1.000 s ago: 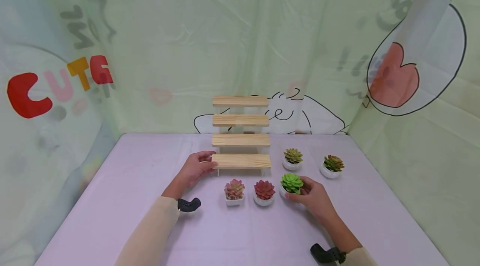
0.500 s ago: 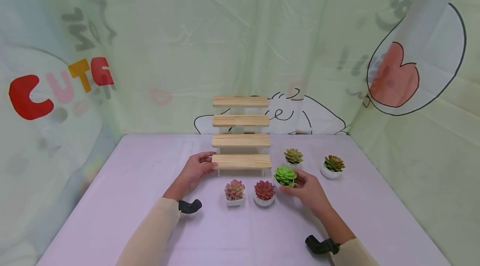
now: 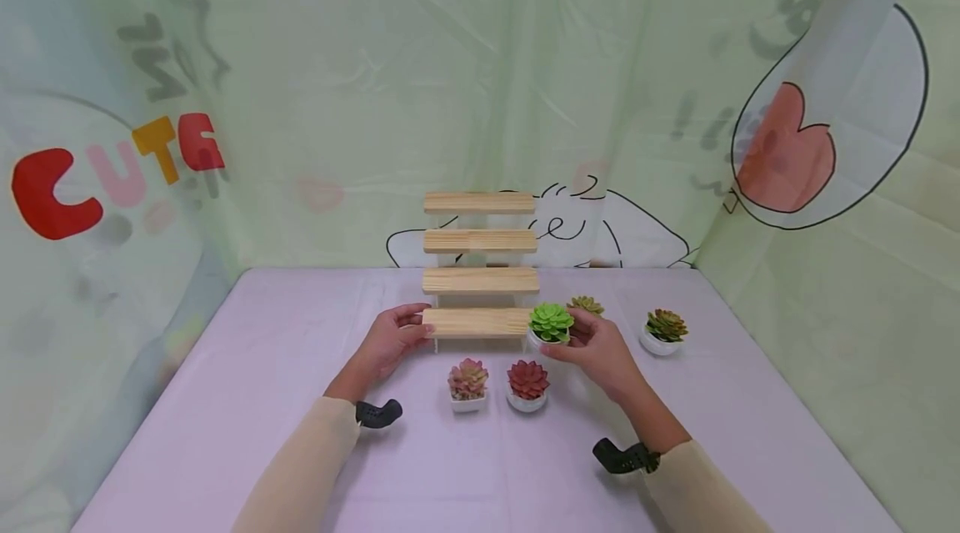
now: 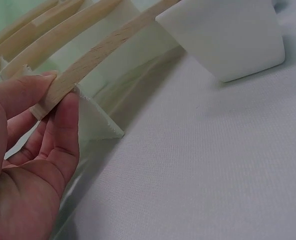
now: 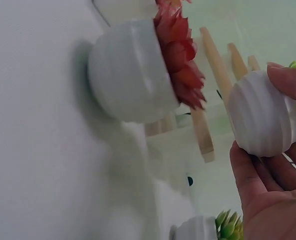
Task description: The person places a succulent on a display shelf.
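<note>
A small bright green succulent [image 3: 551,322] in a ribbed white pot [image 5: 264,115] is gripped by my right hand [image 3: 600,352], thumb on one side and fingers on the other. It hangs above the table at the right end of the lowest shelf. My left hand [image 3: 390,341] pinches the left end of that lowest wooden board [image 4: 88,62] between thumb and fingers. The board belongs to a four-step display stand [image 3: 480,279] with pale, see-through supports. In front of the stand sit a pink succulent [image 3: 468,380] in a square white pot and a red succulent [image 3: 527,381] in a round one.
Behind my right hand a yellow-green succulent [image 3: 587,305] is partly hidden. Farther right stands a green and reddish-brown succulent [image 3: 666,324] in a white pot. The table [image 3: 225,399] has a pale cloth, and printed curtains [image 3: 360,99] enclose it at the back and sides.
My right hand has lifted the green succulent and carried it left and away from me, from beside the red one to the lowest shelf's right end. The left hand stays put.
</note>
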Available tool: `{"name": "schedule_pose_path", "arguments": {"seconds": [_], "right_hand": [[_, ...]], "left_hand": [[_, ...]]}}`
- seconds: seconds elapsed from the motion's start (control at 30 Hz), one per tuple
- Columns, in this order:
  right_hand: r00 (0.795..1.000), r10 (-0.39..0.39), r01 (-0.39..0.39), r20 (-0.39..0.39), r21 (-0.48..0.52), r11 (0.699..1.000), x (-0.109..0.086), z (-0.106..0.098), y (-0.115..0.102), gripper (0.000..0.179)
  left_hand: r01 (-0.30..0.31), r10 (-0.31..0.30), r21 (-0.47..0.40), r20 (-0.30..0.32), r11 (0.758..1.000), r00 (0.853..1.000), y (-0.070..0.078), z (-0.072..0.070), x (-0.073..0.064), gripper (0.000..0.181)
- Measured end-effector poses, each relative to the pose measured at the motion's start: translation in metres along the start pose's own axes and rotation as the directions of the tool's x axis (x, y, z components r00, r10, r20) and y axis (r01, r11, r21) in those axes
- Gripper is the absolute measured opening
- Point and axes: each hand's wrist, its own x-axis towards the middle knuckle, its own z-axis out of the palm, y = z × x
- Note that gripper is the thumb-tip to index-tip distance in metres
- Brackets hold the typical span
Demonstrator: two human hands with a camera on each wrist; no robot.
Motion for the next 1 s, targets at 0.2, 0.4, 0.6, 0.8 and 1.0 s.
{"name": "schedule_pose_path", "arguments": {"seconds": [0.2, 0.4, 0.6, 0.8, 1.0], "right_hand": [[1.0, -0.013, 0.013, 0.019, 0.021, 1.0, 0.013, 0.006, -0.011, 0.08], [0.998, -0.043, 0.043, 0.039, 0.006, 0.999, 0.025, 0.01, -0.02, 0.074], [0.996, -0.07, 0.068, 0.054, 0.026, 0.997, 0.039, 0.016, -0.031, 0.071], [0.994, -0.093, 0.09, 0.061, 0.044, 0.995, 0.052, 0.022, -0.043, 0.071], [0.992, -0.111, 0.107, 0.056, 0.063, 0.992, 0.064, 0.026, -0.054, 0.067]], "left_hand": [[0.007, -0.007, 0.013, 0.002, 1.0, 1.0, 0.001, -0.001, 0.0, 0.051], [0.011, -0.011, 0.0, 0.01, 1.0, 1.0, 0.002, -0.001, 0.001, 0.052], [0.004, -0.004, 0.003, 0.017, 1.0, 1.0, 0.003, -0.002, -0.001, 0.052], [0.002, -0.002, 0.003, 0.026, 1.0, 1.0, 0.003, -0.002, -0.001, 0.053], [0.002, -0.002, -0.009, 0.038, 1.0, 0.999, 0.002, -0.003, -0.001, 0.054]]}}
